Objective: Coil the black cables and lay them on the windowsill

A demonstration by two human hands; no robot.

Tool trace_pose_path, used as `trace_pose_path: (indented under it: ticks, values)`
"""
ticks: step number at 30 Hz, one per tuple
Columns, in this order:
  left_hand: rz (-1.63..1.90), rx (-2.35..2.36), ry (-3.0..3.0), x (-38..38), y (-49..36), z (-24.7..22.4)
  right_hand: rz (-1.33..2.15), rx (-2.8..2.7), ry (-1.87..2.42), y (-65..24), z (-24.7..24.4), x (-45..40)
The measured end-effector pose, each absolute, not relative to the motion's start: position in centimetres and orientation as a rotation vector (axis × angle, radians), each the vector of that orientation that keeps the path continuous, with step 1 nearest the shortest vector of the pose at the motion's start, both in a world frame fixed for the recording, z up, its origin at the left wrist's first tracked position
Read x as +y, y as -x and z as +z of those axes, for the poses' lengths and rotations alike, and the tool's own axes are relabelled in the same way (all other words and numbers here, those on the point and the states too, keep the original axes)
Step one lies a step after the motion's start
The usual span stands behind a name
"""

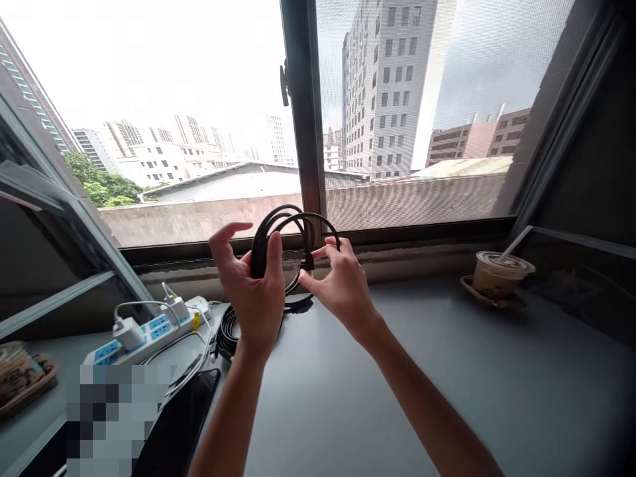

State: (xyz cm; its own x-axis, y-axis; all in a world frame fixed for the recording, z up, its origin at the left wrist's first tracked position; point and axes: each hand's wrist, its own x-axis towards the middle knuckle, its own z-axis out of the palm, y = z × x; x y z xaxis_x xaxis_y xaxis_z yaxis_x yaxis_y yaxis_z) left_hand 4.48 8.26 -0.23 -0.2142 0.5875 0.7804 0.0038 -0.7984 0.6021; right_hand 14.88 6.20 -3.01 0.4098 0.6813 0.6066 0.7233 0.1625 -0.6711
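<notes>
A coiled black cable [259,246] is held up over the desk, in front of the window. My left hand [253,285] grips the coil's left side, its thumb upright against the loops and the index finger raised. On the right, my right hand [342,281] has its fingers curled round one loop of the same cable, close to a black connector end [307,262]. Another coil of black cable [228,331] lies on the desk, partly hidden behind my left wrist.
A white power strip [159,329] with plugged-in chargers lies at the left, beside a dark flat device [183,424]. Plastic drink cups stand at the right [501,271] and far left [14,371]. The window frame [407,232] borders the grey desk [348,411].
</notes>
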Motion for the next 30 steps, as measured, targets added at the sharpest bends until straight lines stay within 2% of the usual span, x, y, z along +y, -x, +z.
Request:
trace_pose_path:
  ticks: [6, 13, 21, 26, 30]
  values:
    - [2.194, 0.849, -1.911, 9.9, -4.4, -1.0, 0.035, -1.324, 1.465, -15.5, -3.7, 6.7]
    - [2.208, 1.137, -1.902, 11.2, -2.4, -0.6, 0.245, -1.326, 1.422, -17.5, -2.9, 5.9]
    - [1.994, 0.986, -1.865, 11.9, -3.8, -1.7, 0.207, -1.343, 1.668, -18.3, -3.0, 6.0]
    - [1.883, 0.994, -1.874, 11.7, -5.8, -3.2, 0.026, -1.420, 1.988, -18.3, -3.9, 7.3]
    - [1.511, 1.218, -1.947, 12.9, -6.3, -4.8, 0.103, -1.555, 2.203, -18.9, -5.0, 7.9]
